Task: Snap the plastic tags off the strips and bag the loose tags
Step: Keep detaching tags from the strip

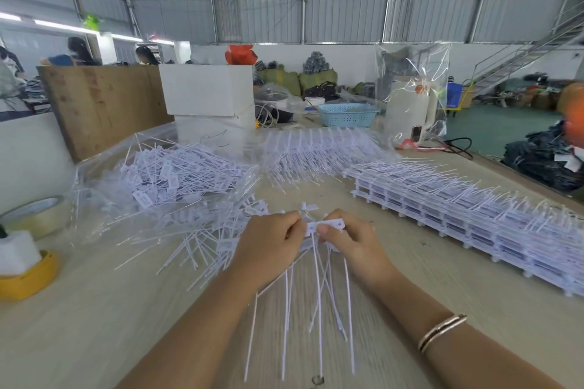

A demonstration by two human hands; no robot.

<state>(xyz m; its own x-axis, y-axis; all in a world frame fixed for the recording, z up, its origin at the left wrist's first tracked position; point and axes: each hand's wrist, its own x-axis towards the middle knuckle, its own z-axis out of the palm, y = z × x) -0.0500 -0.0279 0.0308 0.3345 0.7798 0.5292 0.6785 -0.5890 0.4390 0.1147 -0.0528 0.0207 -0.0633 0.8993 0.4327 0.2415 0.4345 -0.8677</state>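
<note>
Both hands meet over the middle of the table. My left hand (271,238) and my right hand (347,238) pinch a white strip of plastic tags (327,226) between them, its long thin tails hanging toward me. A heap of loose tags (170,172) lies on a clear plastic bag (94,167) at the left. More loose tags (202,240) are scattered just left of my left hand. Stacked unbroken strips (467,215) run along the right side of the table, with another stack (316,148) behind.
A tape roll (34,215) and a yellow dispenser (28,278) sit at the left edge. A wooden board (104,104), white boxes (208,91), a blue basket (347,114) and a clear bag on a white container (410,101) stand at the back. People work far left.
</note>
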